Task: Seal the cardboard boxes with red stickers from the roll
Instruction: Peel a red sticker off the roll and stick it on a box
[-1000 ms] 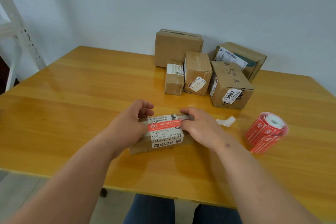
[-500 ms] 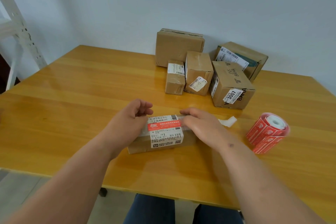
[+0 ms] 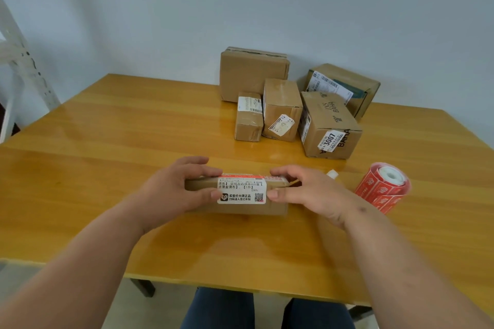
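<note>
**Both hands grip a flat box at the front of the bench**

Nearest the camera, dark trouser legs show below the bench edge. Above them two bare forearms reach forward. The left hand and the right hand each clasp one end of a flat cardboard box, thumbs on the near face and fingers curled over the top edge. The box is tipped so that its white shipping label faces the camera, and a red sticker runs along the top edge above the label.

Just right of the right hand lies a small white scrap, and further right the roll of red stickers lies on its side with a loose strip hanging toward the front.

Farther back, five cardboard boxes stand clustered near the wall, several bearing white labels. A white metal rack stands at the far left.
</note>
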The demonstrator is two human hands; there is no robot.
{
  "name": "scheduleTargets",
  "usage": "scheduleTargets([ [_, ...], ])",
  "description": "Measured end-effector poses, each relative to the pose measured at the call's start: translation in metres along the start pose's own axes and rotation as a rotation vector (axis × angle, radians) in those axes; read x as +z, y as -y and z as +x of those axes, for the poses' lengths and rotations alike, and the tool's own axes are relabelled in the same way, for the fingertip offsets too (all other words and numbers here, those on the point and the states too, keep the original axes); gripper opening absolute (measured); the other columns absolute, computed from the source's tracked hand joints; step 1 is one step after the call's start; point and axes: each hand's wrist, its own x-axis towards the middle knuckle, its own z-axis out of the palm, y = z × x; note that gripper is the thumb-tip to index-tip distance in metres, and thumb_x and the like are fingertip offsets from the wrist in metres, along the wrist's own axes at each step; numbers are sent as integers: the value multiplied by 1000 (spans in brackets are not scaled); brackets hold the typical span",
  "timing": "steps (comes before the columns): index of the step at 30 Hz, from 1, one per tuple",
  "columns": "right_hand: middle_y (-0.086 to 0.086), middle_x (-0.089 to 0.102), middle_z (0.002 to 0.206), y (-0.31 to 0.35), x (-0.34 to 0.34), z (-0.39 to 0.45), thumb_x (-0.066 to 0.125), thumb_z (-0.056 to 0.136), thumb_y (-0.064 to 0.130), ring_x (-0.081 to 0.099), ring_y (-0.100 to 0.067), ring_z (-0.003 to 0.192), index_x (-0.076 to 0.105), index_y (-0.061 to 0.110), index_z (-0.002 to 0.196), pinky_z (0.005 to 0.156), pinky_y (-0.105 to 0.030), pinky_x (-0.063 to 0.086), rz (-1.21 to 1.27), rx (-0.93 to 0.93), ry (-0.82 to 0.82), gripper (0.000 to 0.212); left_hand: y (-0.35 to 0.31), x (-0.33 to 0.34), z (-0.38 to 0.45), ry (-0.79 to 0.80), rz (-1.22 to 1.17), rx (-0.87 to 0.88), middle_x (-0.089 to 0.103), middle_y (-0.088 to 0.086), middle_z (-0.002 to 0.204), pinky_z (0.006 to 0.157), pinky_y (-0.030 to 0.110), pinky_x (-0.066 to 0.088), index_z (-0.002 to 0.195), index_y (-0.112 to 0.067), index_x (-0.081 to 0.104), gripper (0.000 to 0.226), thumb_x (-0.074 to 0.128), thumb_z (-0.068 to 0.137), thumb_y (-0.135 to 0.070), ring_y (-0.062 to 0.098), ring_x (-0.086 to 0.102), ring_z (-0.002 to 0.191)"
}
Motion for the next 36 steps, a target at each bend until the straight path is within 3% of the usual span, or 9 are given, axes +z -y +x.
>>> scheduleTargets([
  [7,16,55,115,-5,-1,-6,77,76,35,51,4,100,51,30,132,75,-9,37,21,-9,-2,62,-2,4,-2,45,195,65,53,-23,119,88,20,48,109,-44,62,28,70,82,-42,0,56,103],
  [12,10,63,110,-1,0,-10,65,74,59,57,-6,99,59,30,118,83,-22,43,87,13,-58,53,-8,7,-1,-53,30,22,54,-25,119,87,25,50,98,-41,67,11,60,90,-41,2,55,105],
  [15,5,69,93,7,-2,-15,50,79,70,63,-10,78,63,22,99,70,-23,46,52,60,-100,54,-18,11,-1,-65,-75,-84,68,-8,98,78,27,47,92,-33,67,21,49,98,-40,12,60,91],
  [19,-9,73,79,16,-1,-12,26,92,67,59,-14,51,69,7,86,65,-27,53,-49,161,-167,74,-36,15,7,-44,-44,-288,66,1,94,65,32,52,96,-29,62,38,36,97,-56,21,62,83],
  [23,-14,66,66,21,-8,-10,23,100,51,51,-16,37,64,3,81,33,-12,32,16,316,-165,66,-48,7,13,104,-101,-394,63,8,100,56,31,51,106,-18,60,54,43,88,-66,23,62,84],
  [26,-12,65,60,17,-12,-9,19,100,53,56,-17,40,63,2,83,38,-15,38,-19,369,-157,70,-43,1,16,142,-132,-395,63,12,102,57,33,54,104,-12,61,44,60,86,-53,24,61,87],
  [30,-8,69,81,7,-11,1,14,97,57,65,-21,71,61,12,84,79,-35,51,-284,223,-313,67,-37,14,28,-2,52,-437,61,11,95,56,37,58,102,-12,59,43,50,93,-54,25,60,83],
  [34,6,57,81,2,-13,1,41,97,45,56,-11,75,55,23,82,58,-25,41,-410,87,-330,30,-35,24,47,-121,214,-403,62,12,105,69,47,60,105,-13,56,43,48,93,-53,34,65,82],
  [36,10,59,83,3,-22,-4,48,95,37,56,-7,76,59,25,87,55,-21,39,-460,25,-414,18,-38,26,53,-164,425,-381,51,13,125,86,47,55,123,-16,53,50,49,92,-54,35,59,100],
])
